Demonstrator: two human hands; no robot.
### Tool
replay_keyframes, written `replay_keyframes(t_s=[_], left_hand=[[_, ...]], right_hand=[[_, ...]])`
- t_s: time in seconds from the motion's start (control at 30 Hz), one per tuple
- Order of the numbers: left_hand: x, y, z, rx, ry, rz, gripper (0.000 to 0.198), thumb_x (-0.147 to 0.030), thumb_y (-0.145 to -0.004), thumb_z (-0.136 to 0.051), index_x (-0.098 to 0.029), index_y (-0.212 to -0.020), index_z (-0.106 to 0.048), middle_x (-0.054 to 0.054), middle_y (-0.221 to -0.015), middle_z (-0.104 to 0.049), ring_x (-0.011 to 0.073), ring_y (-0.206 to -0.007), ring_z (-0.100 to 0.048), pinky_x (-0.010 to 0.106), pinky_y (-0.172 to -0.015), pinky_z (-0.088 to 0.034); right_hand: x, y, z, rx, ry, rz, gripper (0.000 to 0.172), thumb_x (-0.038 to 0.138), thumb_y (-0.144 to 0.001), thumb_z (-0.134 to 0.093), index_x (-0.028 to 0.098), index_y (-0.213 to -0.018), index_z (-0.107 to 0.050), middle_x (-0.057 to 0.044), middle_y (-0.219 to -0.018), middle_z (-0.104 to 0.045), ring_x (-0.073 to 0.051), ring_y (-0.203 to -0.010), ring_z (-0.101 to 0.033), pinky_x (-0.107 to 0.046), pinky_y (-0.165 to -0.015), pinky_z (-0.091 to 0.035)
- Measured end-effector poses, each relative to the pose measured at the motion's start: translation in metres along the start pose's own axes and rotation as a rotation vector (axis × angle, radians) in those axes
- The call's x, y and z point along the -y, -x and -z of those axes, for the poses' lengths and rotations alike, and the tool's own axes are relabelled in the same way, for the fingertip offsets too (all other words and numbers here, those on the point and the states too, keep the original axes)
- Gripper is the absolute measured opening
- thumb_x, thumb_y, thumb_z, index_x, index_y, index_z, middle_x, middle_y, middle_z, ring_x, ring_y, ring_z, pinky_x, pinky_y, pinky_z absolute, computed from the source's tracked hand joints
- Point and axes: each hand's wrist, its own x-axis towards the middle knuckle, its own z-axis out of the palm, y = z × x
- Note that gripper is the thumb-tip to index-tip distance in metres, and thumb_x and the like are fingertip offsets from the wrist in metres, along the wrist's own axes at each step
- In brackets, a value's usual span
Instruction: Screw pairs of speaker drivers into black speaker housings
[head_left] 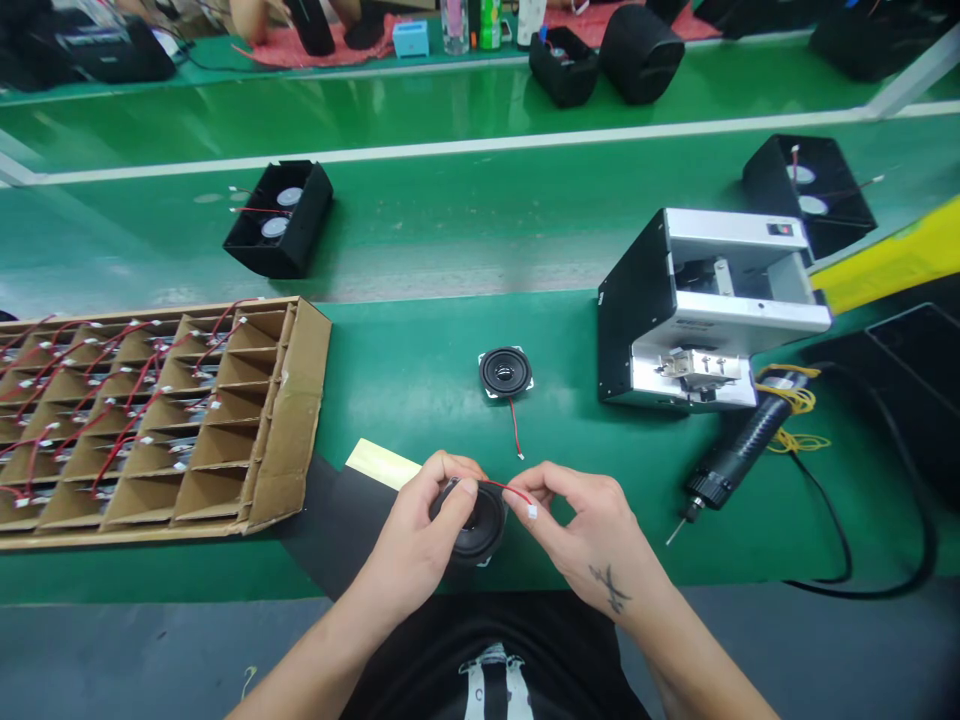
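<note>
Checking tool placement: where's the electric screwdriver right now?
Head view, right side: the electric screwdriver lies on the green bench, right of the right hand, in front of the screw feeder.

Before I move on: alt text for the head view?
The left hand holds a black speaker; the right hand holds its red wire. Beyond lies another speaker, between a divided cardboard box and a silver-and-black machine.

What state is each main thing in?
Left hand, closed on held speaker
Right hand, pinching red wire
Held speaker, wire's connector unplugged
Loose speaker, cone up, lead unplugged
Cardboard box, open, partly filled
Screwdriver, lying down, bit fitted
Machine, upright; power unclear
Left black housing, open, two round parts inside
</note>
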Motion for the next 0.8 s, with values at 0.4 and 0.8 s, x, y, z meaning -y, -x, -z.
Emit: replay_keyframes(t_s=[0.4,0.8], left_hand=[[-0.001,-0.004,-0.004,-0.023,0.002,0.019,0.02,-0.04,-0.099,-0.06,-0.022,-0.091,-0.059,0.002,-0.103,-0.066,0.0179,-0.095,-0.059,0.03,-0.085,-0.047],[-0.009,-0.002,0.008,0.164,0.036,0.093,0.036,-0.053,-0.107,-0.049,-0.027,-0.126,-0.066,0.004,-0.127,-0.068,0.0228,-0.125,-0.059,0.034,-0.109,-0.042]], right_hand=[[-0.003,0.0,-0.004,-0.011,0.004,-0.016,0.017,0.027,-0.098,-0.064,0.022,-0.083,-0.072,0.005,-0.069,-0.068,-0.011,-0.063,-0.059,-0.026,-0.066,-0.046],[-0.001,-0.013,0.007,0.147,0.025,-0.022,0.011,0.03,-0.099,-0.066,0.024,-0.094,-0.074,0.004,-0.078,-0.072,-0.013,-0.071,-0.063,-0.026,-0.071,-0.048]])
